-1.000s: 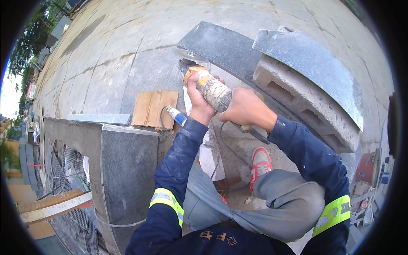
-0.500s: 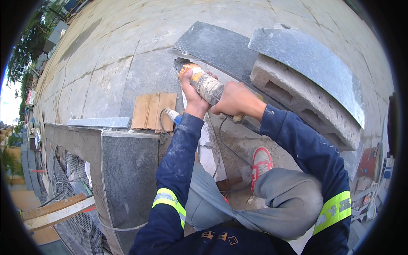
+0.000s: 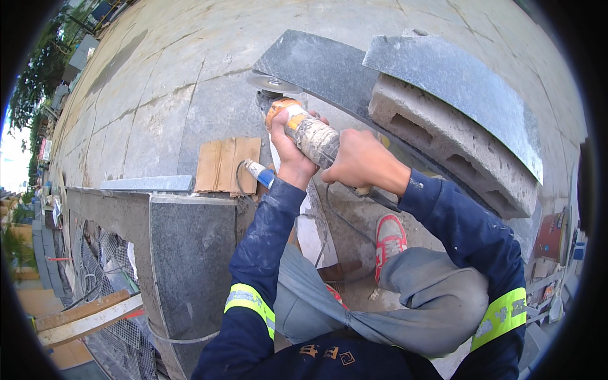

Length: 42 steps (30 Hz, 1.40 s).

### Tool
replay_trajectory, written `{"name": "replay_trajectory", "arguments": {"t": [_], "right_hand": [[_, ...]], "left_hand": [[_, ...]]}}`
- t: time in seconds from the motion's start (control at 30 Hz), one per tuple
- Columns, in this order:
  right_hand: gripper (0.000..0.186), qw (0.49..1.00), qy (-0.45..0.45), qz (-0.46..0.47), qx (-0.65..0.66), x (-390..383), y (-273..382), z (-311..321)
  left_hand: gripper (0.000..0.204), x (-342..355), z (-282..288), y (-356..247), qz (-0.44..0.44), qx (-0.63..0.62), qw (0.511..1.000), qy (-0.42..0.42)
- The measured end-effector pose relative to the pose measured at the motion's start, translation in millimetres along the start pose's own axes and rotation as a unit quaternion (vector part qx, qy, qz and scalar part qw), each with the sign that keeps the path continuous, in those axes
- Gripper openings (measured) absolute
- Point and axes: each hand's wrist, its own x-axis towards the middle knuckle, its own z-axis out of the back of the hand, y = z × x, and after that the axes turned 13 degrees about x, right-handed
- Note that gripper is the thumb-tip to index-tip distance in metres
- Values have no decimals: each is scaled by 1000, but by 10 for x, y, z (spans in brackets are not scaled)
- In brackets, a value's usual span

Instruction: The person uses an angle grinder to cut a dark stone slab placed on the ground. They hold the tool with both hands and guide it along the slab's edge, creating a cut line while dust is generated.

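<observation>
An angle grinder (image 3: pixel 311 134) with an orange head and a worn, taped body is gripped in both my hands. Around the front of its body, behind the head, my left hand (image 3: pixel 292 152) is closed. My right hand (image 3: pixel 366 159) wraps the rear end. The round disc (image 3: pixel 273 83) lies at the near left end of a dark grey stone slab (image 3: pixel 323 66); whether it touches the edge I cannot tell. A second grey slab (image 3: pixel 453 88) rests on top of a hollow concrete block (image 3: pixel 437 139) to the right.
Brown cardboard (image 3: pixel 228 166) and a blue-and-white cylindrical tool (image 3: pixel 259 173) with a cord lie left of my hands. A stone-clad ledge (image 3: pixel 190 253) stands at my left, with a narrow stone strip (image 3: pixel 147 183) along its far side. A power cord (image 3: pixel 348 221) trails near my shoe (image 3: pixel 390 244).
The grinder has tilted, so more of the disc's flat face shows. My right hand has shifted slightly right and down, still holding the tool.
</observation>
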Motion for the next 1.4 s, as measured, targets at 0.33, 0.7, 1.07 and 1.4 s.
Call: {"name": "replay_trajectory", "arguments": {"t": [0.33,0.7,1.07,1.4], "right_hand": [[56,999,-18,13,23,-154,-80,5],[52,1000,2,10,14,56,-22,-2],[54,999,25,-4,21,348,-29,11],[56,999,21,-1,27,207,-26,-2]], "left_hand": [[48,-151,-114,70,17,-9,1000,-5],[46,32,9,-18,0,1,1000,-10],[45,285,131,-58,-2,-9,1000,-21],[44,153,40,-62,7,-26,1000,-7]]}}
